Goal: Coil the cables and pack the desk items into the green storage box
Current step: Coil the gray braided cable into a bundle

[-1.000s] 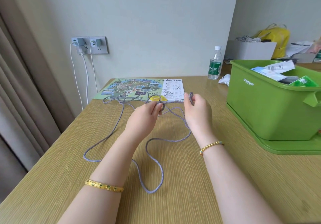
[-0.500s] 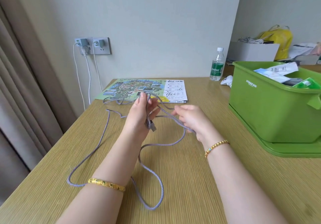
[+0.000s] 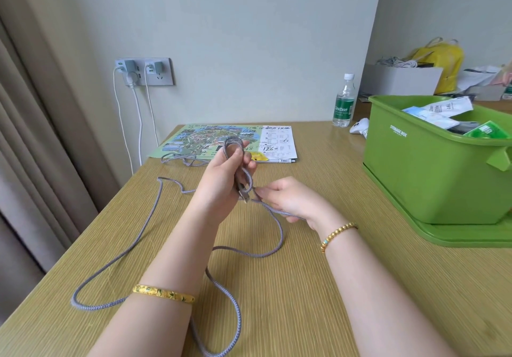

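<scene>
We see the grey braided cable (image 3: 273, 248) looped over the raised fingers of the left hand (image 3: 221, 182), which curl round the loop and hold it above the table (image 3: 318, 287), with the cable's plug end hanging just below the palm. The right hand (image 3: 288, 198) sits just right of that grip and pinches the cable where it leaves the loop, fingertips almost touching the plug. From the pinch the cable drops to the tabletop, curves back under both forearms and runs out in a wide slack loop to the left of the grip, then up to a small tangle beyond the left hand.

Behind the raised loop lies a printed map sheet (image 3: 194, 140), flat on the table. Well to the right of the hands stands the green storage box (image 3: 432, 173), resting on its green lid, with papers and packets already inside. Beyond it, further from the grip, stands a water bottle (image 3: 344, 101). Up on the wall to the left, a socket (image 3: 158, 71) carries chargers with white leads hanging down.
</scene>
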